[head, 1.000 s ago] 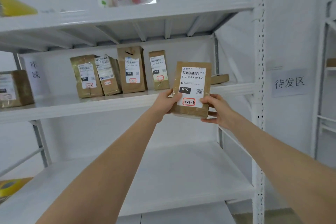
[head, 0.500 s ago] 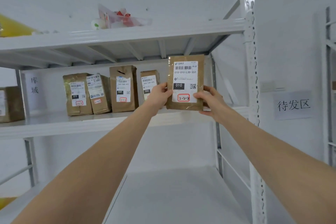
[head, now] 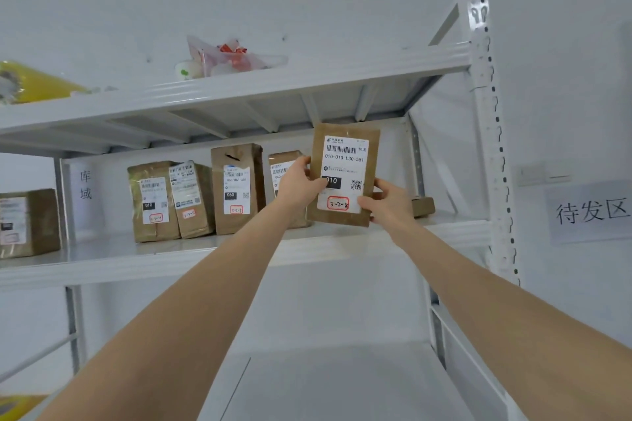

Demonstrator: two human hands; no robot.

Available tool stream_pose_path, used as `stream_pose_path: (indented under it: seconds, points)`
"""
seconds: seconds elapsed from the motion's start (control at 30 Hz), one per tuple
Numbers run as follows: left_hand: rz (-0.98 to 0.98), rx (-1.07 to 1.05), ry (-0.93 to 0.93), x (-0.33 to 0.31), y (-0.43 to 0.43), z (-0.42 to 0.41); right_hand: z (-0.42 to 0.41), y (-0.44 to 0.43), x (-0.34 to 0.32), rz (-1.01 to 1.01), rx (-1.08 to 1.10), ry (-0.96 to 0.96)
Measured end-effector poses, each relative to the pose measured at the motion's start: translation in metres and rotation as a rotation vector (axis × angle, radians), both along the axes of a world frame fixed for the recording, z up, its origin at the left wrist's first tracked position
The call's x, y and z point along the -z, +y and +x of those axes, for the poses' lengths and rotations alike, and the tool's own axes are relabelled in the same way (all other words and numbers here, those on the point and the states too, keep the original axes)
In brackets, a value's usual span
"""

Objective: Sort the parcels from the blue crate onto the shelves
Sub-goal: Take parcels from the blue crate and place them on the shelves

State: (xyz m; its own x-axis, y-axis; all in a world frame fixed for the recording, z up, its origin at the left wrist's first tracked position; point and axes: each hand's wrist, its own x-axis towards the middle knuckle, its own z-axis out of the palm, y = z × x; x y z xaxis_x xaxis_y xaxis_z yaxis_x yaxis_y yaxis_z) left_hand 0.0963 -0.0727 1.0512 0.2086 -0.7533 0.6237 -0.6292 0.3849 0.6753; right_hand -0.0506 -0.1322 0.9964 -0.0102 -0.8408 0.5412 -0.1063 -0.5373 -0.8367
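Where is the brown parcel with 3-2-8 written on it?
In the head view, right of centre: the left hand and right hand hold the parcel upright just above the middle shelf, right of the standing parcels.

Head-worn view, upward, near shelves (head: 143, 261)

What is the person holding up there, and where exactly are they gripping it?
A brown parcel, upright. The left hand grips its left edge, the right hand its lower right edge.
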Motion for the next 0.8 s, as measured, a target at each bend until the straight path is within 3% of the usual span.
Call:
stream_pose_path:
  seconds: [0.2,0.47,0.8]
  points:
    - [-0.053,-0.059,-0.142,-0.005,-0.038,0.019,0.01,-0.014,-0.003,-0.051,0.196,0.199]
    - [-0.091,-0.153,-0.47,-0.011,-0.083,0.052,0.041,-0.046,0.001,-0.027,0.376,0.302]
    - [-0.166,-0.166,-0.635,-0.022,-0.109,0.079,0.064,-0.054,0.011,-0.089,0.58,0.416]
